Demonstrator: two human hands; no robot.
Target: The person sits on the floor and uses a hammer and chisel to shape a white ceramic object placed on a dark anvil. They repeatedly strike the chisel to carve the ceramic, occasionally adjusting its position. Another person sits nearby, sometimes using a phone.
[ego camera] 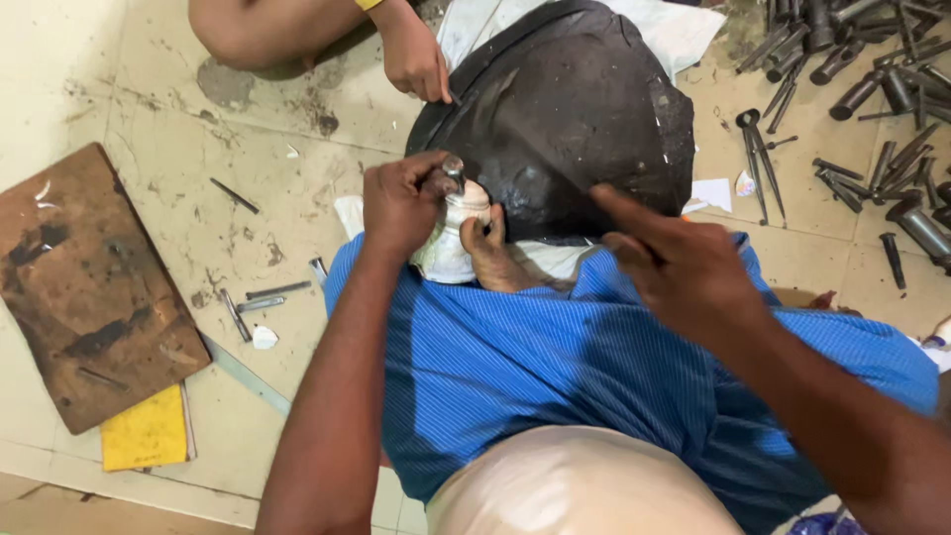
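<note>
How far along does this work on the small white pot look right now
Done: hard to tell; the small white pot sits pinned against the big dark mound by a foot. In hand: the left hand holds a metal tool on the pot's top; the right hand hovers apart, holding nothing visible. Left: cannot be judged; punches lie unused on the floor.

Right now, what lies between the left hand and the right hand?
In the head view, the black rounded block spans between the left hand and the right hand.
</note>
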